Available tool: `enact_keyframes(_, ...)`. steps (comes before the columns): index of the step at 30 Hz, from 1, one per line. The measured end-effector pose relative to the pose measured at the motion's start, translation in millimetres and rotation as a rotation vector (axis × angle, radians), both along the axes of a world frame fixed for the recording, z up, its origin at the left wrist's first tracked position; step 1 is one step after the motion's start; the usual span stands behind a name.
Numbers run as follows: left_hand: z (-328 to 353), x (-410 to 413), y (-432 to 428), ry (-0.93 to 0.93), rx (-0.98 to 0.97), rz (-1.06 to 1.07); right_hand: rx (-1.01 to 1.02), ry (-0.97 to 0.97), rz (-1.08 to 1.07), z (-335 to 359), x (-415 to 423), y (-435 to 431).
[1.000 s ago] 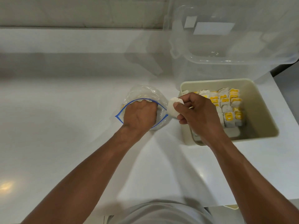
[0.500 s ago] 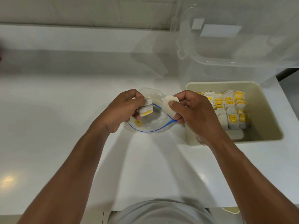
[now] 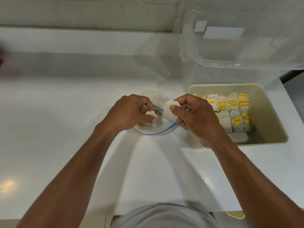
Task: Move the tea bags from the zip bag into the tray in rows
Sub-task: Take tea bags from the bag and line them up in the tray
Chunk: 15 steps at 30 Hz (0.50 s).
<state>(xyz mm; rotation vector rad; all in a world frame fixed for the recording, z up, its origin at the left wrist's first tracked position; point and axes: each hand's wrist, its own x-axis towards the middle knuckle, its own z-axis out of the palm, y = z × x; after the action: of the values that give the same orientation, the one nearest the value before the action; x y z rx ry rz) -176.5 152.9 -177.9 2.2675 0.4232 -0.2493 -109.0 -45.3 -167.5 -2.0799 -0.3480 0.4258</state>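
Tea bags point(image 3: 231, 112), small white paper sachets with yellow tags, are in three places. Many stand packed in neat rows in the left part of the beige, round-cornered plastic tray point(image 3: 269, 116). A few lie in the clear plastic zip bag point(image 3: 153, 96) with the blue seal line. It sits crumpled and open-mouthed on the glossy white counter point(image 3: 65, 112), just left of the tray. The rest are in my hands.

My left hand point(image 3: 130, 112) hovers over the zip bag's mouth, fingers curled, pinching a small stack of tea bags point(image 3: 150, 114) between thumb and fingertips. My right hand point(image 3: 199, 119) is curled too, holding one plain white tea bag point(image 3: 169, 111) with the thumb on its face. Its lower fingers seem to pinch the blue rim, though I cannot be sure.

I judge the sachets very light, soft and easily crushed, with thin paper that could tear. A gentle pinch across the flat faces suits them. The zip bag is thin, slippery film and will likely slide unless held by its rim.

A large clear, rigid plastic tub point(image 3: 238, 51) stands on the far side of the tray.
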Motion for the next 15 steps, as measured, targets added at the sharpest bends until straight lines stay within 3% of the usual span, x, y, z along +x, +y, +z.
enact_keyframes(3,1.2,0.0,-2.4,-0.020,0.021,-0.039,0.002,-0.002,0.001,-0.1,0.3,0.4)
enact_keyframes(11,13.2,1.4,-3.2,-0.007,-0.366,0.010,0.016,0.003,0.000,0.2,2.5,-2.2)
enact_keyframes(15,14.6,2.2,-10.8,-0.050,-0.411,0.056,0.046,0.045,0.017,-1.7,1.1,-2.4)
